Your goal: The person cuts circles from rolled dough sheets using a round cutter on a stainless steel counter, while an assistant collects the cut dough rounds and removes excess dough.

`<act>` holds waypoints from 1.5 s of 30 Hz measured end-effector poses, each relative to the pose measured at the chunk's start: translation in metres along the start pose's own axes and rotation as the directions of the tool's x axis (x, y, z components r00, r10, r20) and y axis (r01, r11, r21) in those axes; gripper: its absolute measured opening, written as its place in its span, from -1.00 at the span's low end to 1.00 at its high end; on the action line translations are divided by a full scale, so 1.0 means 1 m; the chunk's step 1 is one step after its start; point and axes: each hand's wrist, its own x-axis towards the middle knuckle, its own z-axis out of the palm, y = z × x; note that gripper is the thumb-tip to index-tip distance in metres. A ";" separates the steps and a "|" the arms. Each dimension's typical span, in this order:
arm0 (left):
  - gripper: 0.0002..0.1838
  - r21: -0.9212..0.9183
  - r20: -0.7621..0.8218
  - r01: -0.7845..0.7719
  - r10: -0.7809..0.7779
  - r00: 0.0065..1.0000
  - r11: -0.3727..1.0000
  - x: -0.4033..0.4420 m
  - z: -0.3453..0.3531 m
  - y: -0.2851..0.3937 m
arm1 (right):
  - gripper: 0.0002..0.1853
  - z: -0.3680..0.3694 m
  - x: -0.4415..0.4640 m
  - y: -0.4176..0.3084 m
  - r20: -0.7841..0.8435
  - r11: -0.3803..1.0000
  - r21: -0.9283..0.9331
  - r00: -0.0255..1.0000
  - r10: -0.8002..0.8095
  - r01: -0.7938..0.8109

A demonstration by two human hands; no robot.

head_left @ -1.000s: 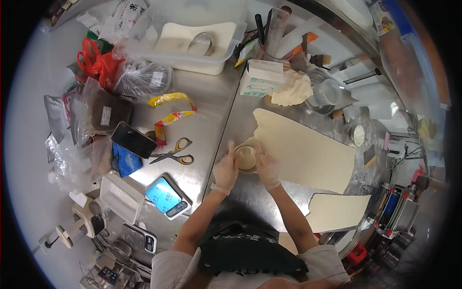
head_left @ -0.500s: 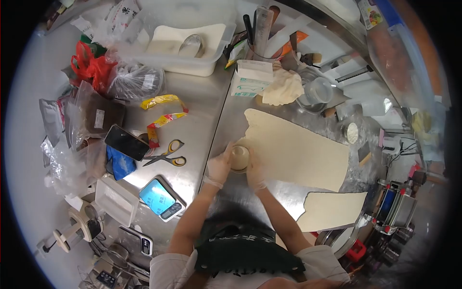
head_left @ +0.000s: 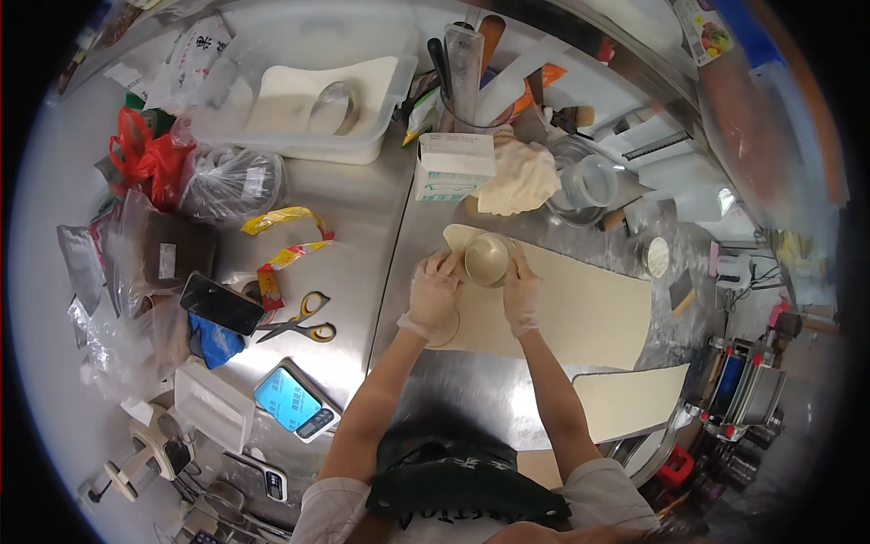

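A round metal ring cutter (head_left: 488, 260) stands on the rolled-out dough sheet (head_left: 580, 308), near its upper left end. My gloved right hand (head_left: 523, 297) grips the cutter's right side, with fingers along the wall. On the other side, my gloved left hand (head_left: 435, 295) has its fingers bent and the tips against the cutter's left edge. A round cut outline in the dough (head_left: 444, 330) shows partly beneath my left hand. To the lower right lies a second dough sheet (head_left: 629, 404).
Left of the work area are scissors (head_left: 304, 322), a phone (head_left: 221, 304), and a digital scale (head_left: 297, 399). Behind the dough stand a carton (head_left: 455, 168), a crumpled cloth (head_left: 521, 172) and a plastic bin of flour (head_left: 362, 150). A brush-like tool (head_left: 684, 295) lies right.
Both hands have moved the cutter up and to the right, from the dough's left edge further onto the sheet. A circular outline now shows where it was. The view has shifted slightly.
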 end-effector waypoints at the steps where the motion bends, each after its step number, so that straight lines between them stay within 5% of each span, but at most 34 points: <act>1: -0.57 0.006 0.000 0.001 -0.001 1.000 1.000 0.000 0.003 -0.001 | -0.58 0.000 0.001 -0.002 0.009 1.000 0.010 1.000 0.021 -0.021; 19: -0.44 -0.015 0.031 -0.003 0.004 1.000 1.000 -0.003 0.002 -0.001 | -0.59 0.012 0.014 0.015 -0.094 0.980 -0.117 0.981 -0.171 0.160; 25: -0.53 -0.113 -0.054 0.089 -0.095 0.994 0.990 0.005 -0.001 0.000 | -0.46 0.018 0.018 0.021 -0.070 0.886 -0.421 0.968 -0.242 0.191; 27: -0.61 -0.303 -0.167 0.206 -0.264 0.950 0.930 0.022 -0.013 0.010 | -0.39 0.001 0.020 -0.005 -0.036 0.800 -0.429 0.877 -0.479 0.420; 28: -0.64 -0.295 -0.191 0.056 -0.117 0.974 0.954 0.038 -0.020 0.020 | -0.35 -0.004 0.019 -0.019 -0.016 0.736 -0.430 0.811 -0.585 0.523; 30: -0.69 -0.266 -0.239 -0.238 0.176 0.955 0.934 0.075 -0.025 0.043 | -0.34 0.014 0.016 -0.016 -0.034 0.872 -0.043 0.872 -0.489 0.487; 33: -0.71 -0.191 0.223 -0.178 0.220 0.950 0.965 0.104 -0.008 0.061 | -0.31 0.061 0.023 -0.003 0.031 0.795 0.534 0.933 -0.360 0.289; 35: -0.72 -0.114 0.348 -0.106 0.140 0.927 0.988 0.106 -0.001 0.062 | -0.29 0.082 0.032 0.007 0.065 0.842 0.455 0.932 -0.357 0.291; 37: -0.72 -0.059 0.344 -0.046 0.063 0.937 0.997 0.104 -0.001 0.061 | -0.26 0.098 0.036 0.022 0.066 0.899 -0.107 0.905 -0.419 0.424; 40: -0.73 -0.030 0.301 0.068 -0.056 0.952 0.997 0.104 -0.001 0.061 | -0.20 0.103 0.042 0.031 0.131 0.424 -0.827 0.860 -0.493 0.369; 42: -0.73 -0.016 0.349 0.098 -0.086 0.933 0.995 0.110 -0.005 0.064 | -0.32 0.108 0.045 0.022 0.040 0.459 -0.864 0.937 -0.348 0.207; 45: -0.34 -0.039 0.715 -0.082 0.085 0.694 0.996 0.138 -0.034 0.059 | -0.48 0.100 0.040 -0.031 -0.134 0.465 -0.883 0.983 -0.125 -0.062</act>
